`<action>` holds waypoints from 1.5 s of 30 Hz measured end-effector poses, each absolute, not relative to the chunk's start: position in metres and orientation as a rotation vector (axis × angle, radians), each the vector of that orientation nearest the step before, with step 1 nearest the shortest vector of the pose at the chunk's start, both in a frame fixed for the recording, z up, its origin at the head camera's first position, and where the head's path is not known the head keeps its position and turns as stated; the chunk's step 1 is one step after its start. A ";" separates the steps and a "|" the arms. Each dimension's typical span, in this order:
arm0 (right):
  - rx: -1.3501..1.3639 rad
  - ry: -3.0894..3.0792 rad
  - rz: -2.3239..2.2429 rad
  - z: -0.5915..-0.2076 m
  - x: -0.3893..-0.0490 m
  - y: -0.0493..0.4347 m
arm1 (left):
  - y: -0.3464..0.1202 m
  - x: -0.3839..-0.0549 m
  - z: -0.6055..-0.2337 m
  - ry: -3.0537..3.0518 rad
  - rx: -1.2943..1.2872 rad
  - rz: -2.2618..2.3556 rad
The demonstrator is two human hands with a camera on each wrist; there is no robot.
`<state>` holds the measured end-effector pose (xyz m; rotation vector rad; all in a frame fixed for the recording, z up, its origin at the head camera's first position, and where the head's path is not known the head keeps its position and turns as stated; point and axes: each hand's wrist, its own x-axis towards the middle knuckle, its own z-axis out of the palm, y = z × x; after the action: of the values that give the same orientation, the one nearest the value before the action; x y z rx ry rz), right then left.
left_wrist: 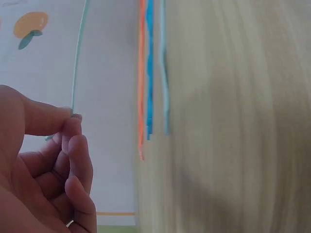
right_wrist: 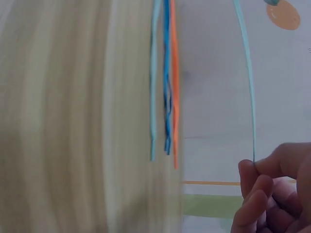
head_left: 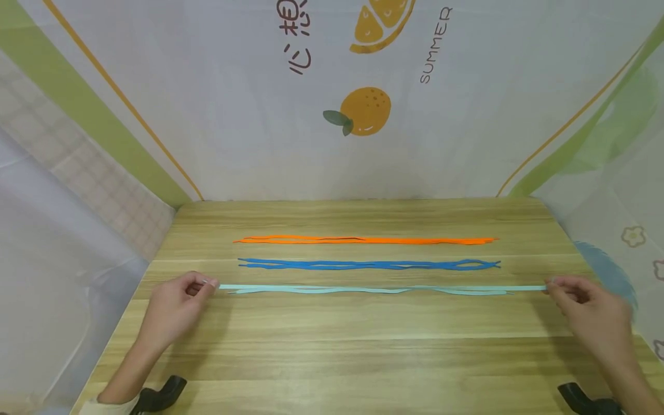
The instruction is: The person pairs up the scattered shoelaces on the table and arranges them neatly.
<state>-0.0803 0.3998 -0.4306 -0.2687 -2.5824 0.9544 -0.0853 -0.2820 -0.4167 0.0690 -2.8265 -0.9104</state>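
My left hand (head_left: pixel 176 305) pinches one end of a pale mint shoelace (head_left: pixel 529 287) between thumb and forefinger. At the other end, the thumb and forefinger of my right hand (head_left: pixel 593 305) pinch the same lace. Stretched nearly straight across the table's width, it is raised off the wood, as both wrist views show. Below it a second mint shoelace (right_wrist: pixel 153 97) lies on the table, its ends falling short of my hands. Farther back lie blue shoelaces (head_left: pixel 436 265), and behind them orange shoelaces (head_left: pixel 415 241), all roughly parallel.
The wood-grain table (head_left: pixel 332 363) ends at a white printed curtain (head_left: pixel 249 144) at the back. More cloth hangs along the left and right sides. Black straps or mounts (head_left: pixel 163 395) sit near both wrists.
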 end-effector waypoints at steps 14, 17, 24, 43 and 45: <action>-0.101 -2.655 0.825 -0.450 -0.093 0.403 | -0.277 -0.094 -0.435 -2.929 -0.059 -0.844; -0.075 -2.669 0.806 -0.452 -0.094 0.403 | -0.275 -0.094 -0.437 -2.941 -0.077 -0.825; -0.061 -2.715 0.751 -0.457 -0.097 0.403 | -0.273 -0.097 -0.437 -2.942 -0.103 -0.801; 0.035 -2.732 0.703 -0.461 -0.106 0.402 | -0.269 -0.108 -0.437 -2.992 -0.084 -0.719; 0.027 -2.744 0.711 -0.461 -0.107 0.402 | -0.268 -0.109 -0.436 -3.001 -0.080 -0.713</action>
<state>-0.1068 0.4017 -0.4609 0.0268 -2.7436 0.7111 -0.1086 -0.2679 -0.4365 -0.0799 -3.0014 -0.7131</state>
